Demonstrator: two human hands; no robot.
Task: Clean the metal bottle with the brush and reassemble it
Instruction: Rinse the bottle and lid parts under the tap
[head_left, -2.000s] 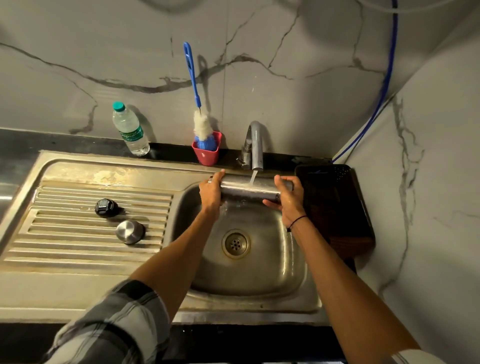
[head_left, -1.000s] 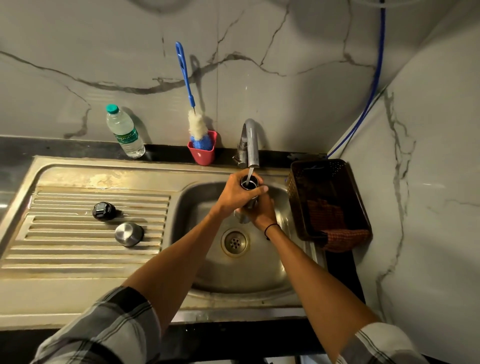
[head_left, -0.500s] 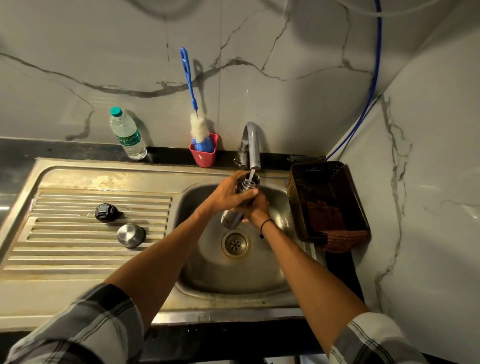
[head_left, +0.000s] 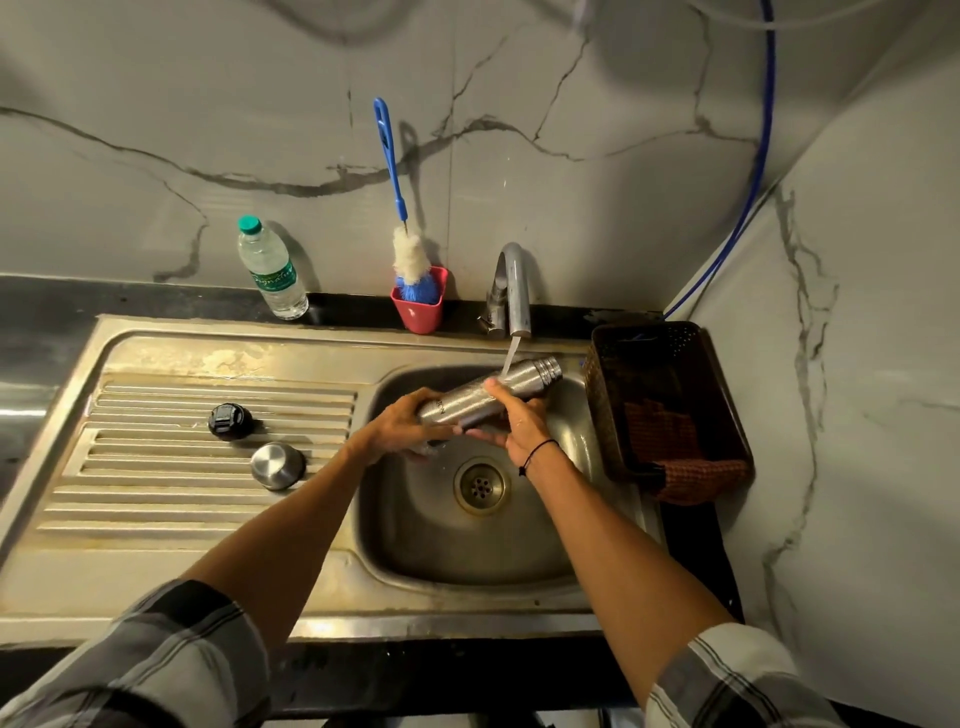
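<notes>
Both forearms reach in from 6 o'clock over the sink basin (head_left: 483, 566). The left hand (head_left: 402, 428) cups the base of the metal bottle (head_left: 485, 394), fingers wrapped under it; the right hand (head_left: 519, 423) clasps its middle, thumb across the top. Half a second ago the bottle stood nearly upright, mouth under the tap (head_left: 511, 291); now it lies tilted, long axis running 8 to 2 o'clock, open threaded neck toward 2 o'clock, water striking its side
</notes>
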